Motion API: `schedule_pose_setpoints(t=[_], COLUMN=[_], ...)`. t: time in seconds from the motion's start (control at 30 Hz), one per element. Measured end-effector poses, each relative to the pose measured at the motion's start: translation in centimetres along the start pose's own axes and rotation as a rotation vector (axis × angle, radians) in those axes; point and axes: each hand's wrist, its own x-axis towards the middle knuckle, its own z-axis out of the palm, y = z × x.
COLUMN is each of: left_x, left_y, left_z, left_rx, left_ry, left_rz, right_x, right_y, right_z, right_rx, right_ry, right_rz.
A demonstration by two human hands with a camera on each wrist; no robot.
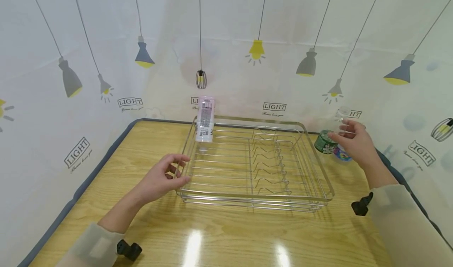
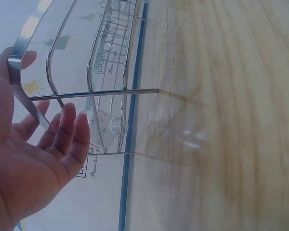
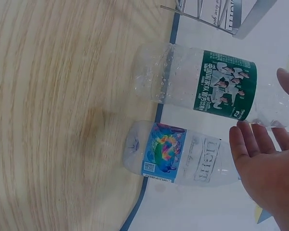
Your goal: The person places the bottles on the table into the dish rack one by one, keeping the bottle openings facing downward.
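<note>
A metal wire dish rack (image 1: 262, 197) stands on the table. My left hand (image 1: 164, 176) is at its left rim, thumb and loosely bent fingers on either side of the rim. Inside the rack's left part, a pink-and-white bottle (image 1: 206, 119) stands upside down; in the left wrist view its cap end (image 2: 116, 126) points down. My right hand (image 1: 355, 143) is at the upper part of a clear plastic bottle with a green label (image 3: 226, 86), thumb and fairly straight fingers spread about it. Beside that stands a clear bottle with a colourful blue label (image 3: 164, 151).
Wavy wire dividers (image 1: 269, 161) fill the rack's right half. Behind the wooden table (image 1: 233, 235) hangs a white sheet (image 1: 233, 15) printed with lamps, close behind the rack and bottles. A dark blue edge (image 1: 102, 151) runs where sheet and table meet.
</note>
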Motion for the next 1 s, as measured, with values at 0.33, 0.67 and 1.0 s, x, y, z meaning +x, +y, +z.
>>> schedule_pose_setpoints(t=[0.33, 0.67, 1.0], left_x=[-0.3, -0.8, -0.3], left_y=[0.3, 0.8, 2.3], left_z=[-0.1, -1.2, -1.4], left_rx=[0.071, 0.133, 0.136], left_ry=[-0.002, 0.069, 0.181], left_rz=[-0.001, 0.034, 0.104], right_x=[-1.4, -2.5, -4.4], right_y=[-1.8, -5.0, -9.7], right_z=[-0.8, -2.3, -2.1], right_rx=[-0.009, 0.020, 0.107], right_ry=[0.037, 0.158, 0.198], right_rz=[-0.041, -0.144, -0.291])
